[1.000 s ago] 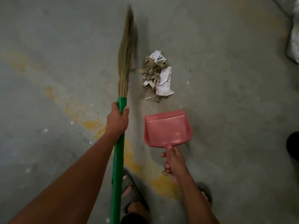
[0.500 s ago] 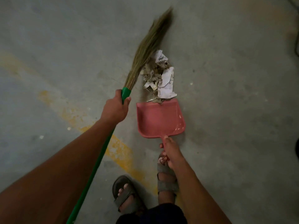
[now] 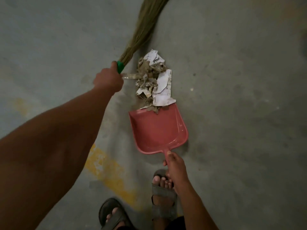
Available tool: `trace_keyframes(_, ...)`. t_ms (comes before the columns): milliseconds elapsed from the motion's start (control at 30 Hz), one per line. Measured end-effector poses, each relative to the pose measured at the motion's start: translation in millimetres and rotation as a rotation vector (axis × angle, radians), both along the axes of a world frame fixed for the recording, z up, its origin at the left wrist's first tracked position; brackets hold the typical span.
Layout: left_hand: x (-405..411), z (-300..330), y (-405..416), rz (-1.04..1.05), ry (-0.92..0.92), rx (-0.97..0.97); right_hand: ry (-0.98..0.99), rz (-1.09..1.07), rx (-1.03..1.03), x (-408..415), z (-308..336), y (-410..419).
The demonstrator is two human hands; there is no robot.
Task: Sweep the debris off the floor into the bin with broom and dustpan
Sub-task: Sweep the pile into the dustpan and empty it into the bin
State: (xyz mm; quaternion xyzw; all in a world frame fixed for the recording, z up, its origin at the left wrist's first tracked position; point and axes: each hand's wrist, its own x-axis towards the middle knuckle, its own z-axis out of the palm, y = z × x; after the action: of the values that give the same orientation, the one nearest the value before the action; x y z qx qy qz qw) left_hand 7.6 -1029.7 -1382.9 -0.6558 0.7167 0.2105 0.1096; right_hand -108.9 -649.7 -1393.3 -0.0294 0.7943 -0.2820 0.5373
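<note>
The debris (image 3: 153, 82), a pile of crumpled paper and brown scraps, is located at frame centre on the floor (image 3: 232, 97), its lower edge overlapping the lip of the red dustpan (image 3: 157, 130). The dustpan handle is gripped by the right hand (image 3: 176, 168). The broom (image 3: 142, 30), upper centre, is gripped at its green collar by the left hand (image 3: 108, 80). Two sandalled feet are seen at bottom centre.

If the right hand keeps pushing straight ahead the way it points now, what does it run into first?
The right hand grips the pink plastic dustpan by its handle, pointing up the frame. The pan's front lip already touches the crumpled paper and cardboard debris pile, so the pile comes first, probably sliding onto the pan.
</note>
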Motion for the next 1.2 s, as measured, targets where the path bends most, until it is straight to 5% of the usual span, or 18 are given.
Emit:
trace_keyframes(267,54,-44,21,-0.109,-0.027,0.088,-0.027,0.011,-0.051,-38,-10,-20)
trace_keyframes(700,111,-41,190,-0.285,0.027,0.125,-0.076,-0.028,-0.141,-42,-12,-27)
trace_keyframes(1200,97,-6,171,0.047,0.209,-0.104,-0.082,-0.004,-0.105,-55,0,28)
